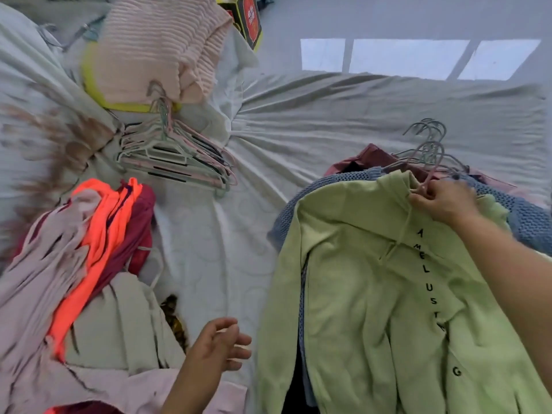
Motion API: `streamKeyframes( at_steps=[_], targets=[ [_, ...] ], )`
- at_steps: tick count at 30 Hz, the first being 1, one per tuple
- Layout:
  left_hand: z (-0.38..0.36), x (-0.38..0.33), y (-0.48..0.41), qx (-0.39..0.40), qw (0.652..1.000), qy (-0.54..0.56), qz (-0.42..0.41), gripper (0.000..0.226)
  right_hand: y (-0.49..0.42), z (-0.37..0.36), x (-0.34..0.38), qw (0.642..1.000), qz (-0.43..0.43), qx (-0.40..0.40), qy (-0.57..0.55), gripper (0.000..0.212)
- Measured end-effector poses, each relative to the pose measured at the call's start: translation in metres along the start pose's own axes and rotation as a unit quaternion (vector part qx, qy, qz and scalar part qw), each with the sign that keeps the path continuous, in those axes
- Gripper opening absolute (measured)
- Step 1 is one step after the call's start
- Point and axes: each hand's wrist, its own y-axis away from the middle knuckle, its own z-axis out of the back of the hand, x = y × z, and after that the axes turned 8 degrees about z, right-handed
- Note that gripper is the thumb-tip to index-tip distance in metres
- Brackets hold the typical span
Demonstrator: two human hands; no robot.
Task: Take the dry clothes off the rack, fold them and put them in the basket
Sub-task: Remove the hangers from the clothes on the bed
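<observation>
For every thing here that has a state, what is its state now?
green hoodie: lying front up, hanger inside the collar.
right hand: pinching that hanger.
left hand: open, holding nothing.
empty hangers: heaped on the bed.
pink sweater: folded, atop the yellow basket.
blue knit sweater: under the hoodie, partly covered.

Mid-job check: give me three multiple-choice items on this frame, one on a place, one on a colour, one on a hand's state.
1. Where do the empty hangers lie? A on the bed sheet; B on the floor; C hung on a rack.
2. The hoodie's colour? A blue; B orange; C light green.
3. The right hand: A lies flat on the sheet; B pinches the hanger at the hoodie's neck; C grips a sleeve.
Answers: 1 A, they are heaped on bare sheet; 2 C, pale green fabric; 3 B, fingertips close on the hanger.
</observation>
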Motion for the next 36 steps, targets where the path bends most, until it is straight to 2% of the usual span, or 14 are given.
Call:
streamKeyframes(
  at_steps=[3, 5, 7, 10, 12, 14, 15, 17, 19, 23, 25, 28, 33, 36],
  targets=[
    [-0.008, -0.009, 0.007, 0.015, 1.0, -0.018, -0.001, 0.011, 0.057, 0.013, 0.032, 0.99, 0.018, 0.032, -0.139, 0.041],
    [-0.012, -0.017, 0.017, 0.037, 0.999, -0.024, -0.006, 0.013, 0.097, 0.02, 0.055, 0.991, 0.065, 0.037, -0.107, 0.048],
    [-0.014, -0.025, 0.026, 0.05, 0.998, -0.037, -0.017, 0.014, 0.135, 0.034, 0.081, 0.994, 0.091, 0.031, -0.053, 0.039],
    [-0.012, -0.039, 0.037, 0.021, 0.989, -0.115, -0.095, 0.011, 0.182, 0.072, 0.123, 0.992, 0.086, 0.044, -0.083, 0.035],
    [-0.008, -0.054, 0.051, -0.027, 0.953, -0.2, -0.224, 0.034, 0.213, 0.1, 0.148, 0.985, 0.102, 0.074, -0.121, 0.033],
    [-0.004, -0.073, 0.072, -0.024, 0.904, -0.256, -0.343, 0.075, 0.24, 0.123, 0.173, 0.977, 0.121, 0.097, -0.148, 0.031],
    [-0.002, -0.082, 0.085, -0.004, 0.885, -0.281, -0.371, 0.089, 0.252, 0.132, 0.187, 0.973, 0.13, 0.103, -0.158, 0.032],
    [0.005, -0.097, 0.106, 0.04, 0.858, -0.326, -0.395, 0.103, 0.272, 0.149, 0.213, 0.97, 0.144, 0.101, -0.166, 0.033],
    [0.018, -0.11, 0.12, 0.057, 0.845, -0.312, -0.431, 0.094, 0.288, 0.168, 0.236, 0.969, 0.151, 0.092, -0.17, 0.034],
    [0.052, -0.132, 0.142, 0.089, 0.849, -0.2, -0.481, 0.034, 0.311, 0.204, 0.275, 0.965, 0.176, 0.091, -0.17, 0.036],
    [0.07, -0.142, 0.152, 0.086, 0.849, -0.168, -0.494, 0.015, 0.318, 0.22, 0.29, 0.964, 0.182, 0.101, -0.163, 0.032],
    [0.106, -0.149, 0.146, 0.03, 0.845, -0.139, -0.515, 0.013, 0.322, 0.24, 0.299, 0.969, 0.166, 0.084, -0.165, 0.034],
    [0.162, -0.144, 0.13, -0.069, 0.812, -0.122, -0.567, 0.013, 0.334, 0.247, 0.291, 0.974, 0.177, 0.039, -0.133, 0.036],
    [0.186, -0.134, 0.117, -0.118, 0.822, -0.086, -0.551, 0.024, 0.341, 0.239, 0.283, 0.97, 0.159, 0.021, -0.182, 0.03]
  ],
)
